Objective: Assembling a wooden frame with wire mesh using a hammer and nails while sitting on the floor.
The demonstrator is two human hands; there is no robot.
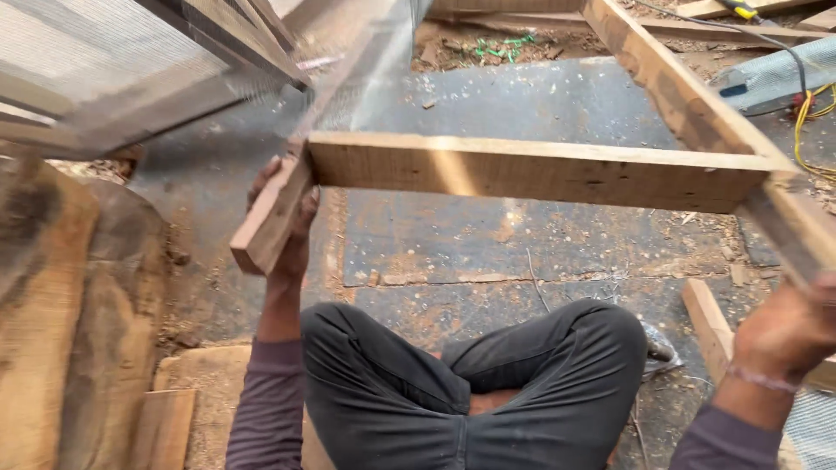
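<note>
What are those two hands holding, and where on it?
A wooden frame. The left hand grips the end of its left side rail; the right hand grips the right side rail near its end.

The frame [540,170] sits right in front of the crossed legs [470,383], held up off the floor [522,252]. Left hand [283,218] is on its left rail, right hand [788,326] on the right rail. Big log [61,313] is off to the left, with a plank [161,426] just beside it near the left arm. Another plank [710,322] lies on the floor under the right hand. Cables [805,113] are far right, behind the frame. Mesh panels [131,61] are up at the far left.
</note>
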